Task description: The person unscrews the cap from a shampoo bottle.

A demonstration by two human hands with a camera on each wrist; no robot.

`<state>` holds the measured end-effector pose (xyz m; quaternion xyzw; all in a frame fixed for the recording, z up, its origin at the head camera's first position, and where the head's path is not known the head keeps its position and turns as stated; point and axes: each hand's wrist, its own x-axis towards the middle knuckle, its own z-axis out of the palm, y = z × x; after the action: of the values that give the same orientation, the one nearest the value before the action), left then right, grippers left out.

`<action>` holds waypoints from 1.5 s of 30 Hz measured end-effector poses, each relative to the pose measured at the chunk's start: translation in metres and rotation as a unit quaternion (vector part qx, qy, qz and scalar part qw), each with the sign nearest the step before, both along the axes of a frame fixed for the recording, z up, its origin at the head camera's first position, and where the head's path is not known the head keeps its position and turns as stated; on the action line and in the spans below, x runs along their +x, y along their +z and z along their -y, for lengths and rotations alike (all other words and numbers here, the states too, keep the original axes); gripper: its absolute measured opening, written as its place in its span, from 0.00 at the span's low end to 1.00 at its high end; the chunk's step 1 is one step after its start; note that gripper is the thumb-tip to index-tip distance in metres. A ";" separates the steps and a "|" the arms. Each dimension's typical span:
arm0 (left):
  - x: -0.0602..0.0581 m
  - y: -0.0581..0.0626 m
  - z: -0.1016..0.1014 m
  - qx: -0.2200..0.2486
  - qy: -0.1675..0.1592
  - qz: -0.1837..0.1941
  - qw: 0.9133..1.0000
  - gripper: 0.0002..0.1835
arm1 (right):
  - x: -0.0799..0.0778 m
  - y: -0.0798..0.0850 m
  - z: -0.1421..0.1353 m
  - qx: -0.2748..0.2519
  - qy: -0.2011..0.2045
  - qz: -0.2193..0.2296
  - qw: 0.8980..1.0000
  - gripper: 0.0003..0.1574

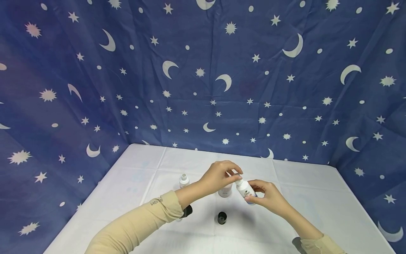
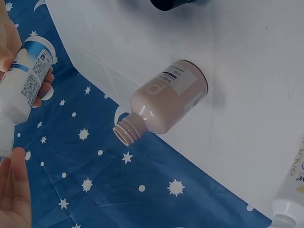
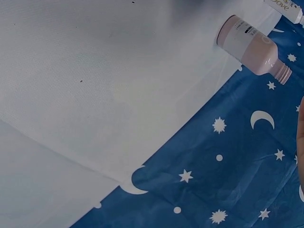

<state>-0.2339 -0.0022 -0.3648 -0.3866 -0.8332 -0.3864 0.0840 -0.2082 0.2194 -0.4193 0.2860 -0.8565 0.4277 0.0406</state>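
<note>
A white bottle [image 1: 245,190] with a small printed label is held tilted above the table. The right hand [image 1: 269,198] grips its body, thumb in front and fingers behind. At the bottle's upper end, the left hand [image 1: 219,177] pinches the white cap [image 2: 6,135] between thumb and fingers. The left wrist view shows a blue band and fine print on the bottle [image 2: 29,71]. Just behind the hands stands an uncapped pink bottle [image 1: 224,191] with a threaded neck, touched by neither hand. Only a sliver of a hand [image 3: 300,142] shows in the right wrist view.
Left of the left forearm stands another uncapped white bottle [image 1: 184,180], partly hidden. A black cap [image 1: 222,218] lies on the white tablecloth [image 1: 285,225] nearer the front. A second black piece [image 1: 188,211] is half covered by the left arm. Blue star-patterned cloth [image 1: 196,70] borders the table.
</note>
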 end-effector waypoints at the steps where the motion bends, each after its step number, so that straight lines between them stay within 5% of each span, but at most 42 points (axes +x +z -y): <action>1: 0.000 0.000 0.000 -0.005 -0.001 -0.007 1.000 0.07 | 0.000 0.000 0.000 0.000 0.000 0.000 1.000 0.25; 5: -0.001 0.001 0.003 -0.024 -0.012 -0.014 1.000 0.09 | 0.001 0.001 0.000 0.004 0.002 0.005 1.000 0.25; 13: -0.004 0.004 0.010 -0.084 -0.043 0.048 0.994 0.19 | 0.001 0.000 -0.002 0.009 0.000 0.010 1.000 0.26; 18: -0.005 0.006 0.009 -0.098 -0.040 0.050 0.993 0.19 | 0.002 0.000 -0.003 0.009 -0.005 0.016 1.000 0.26; 24: -0.006 0.006 0.007 -0.098 -0.044 0.051 0.993 0.16 | 0.003 -0.001 -0.003 0.003 -0.008 0.012 1.000 0.25; 33: -0.005 0.002 0.003 -0.060 0.000 0.060 0.996 0.12 | 0.004 -0.002 -0.003 -0.002 -0.010 0.009 1.000 0.25; 45: -0.002 0.004 0.002 -0.016 -0.011 0.094 0.995 0.13 | 0.003 -0.002 -0.001 -0.008 -0.014 0.011 1.000 0.24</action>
<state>-0.2358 -0.0044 -0.3604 -0.3589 -0.8391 -0.4088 -0.0051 -0.2048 0.2207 -0.4217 0.2690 -0.8571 0.4376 0.0392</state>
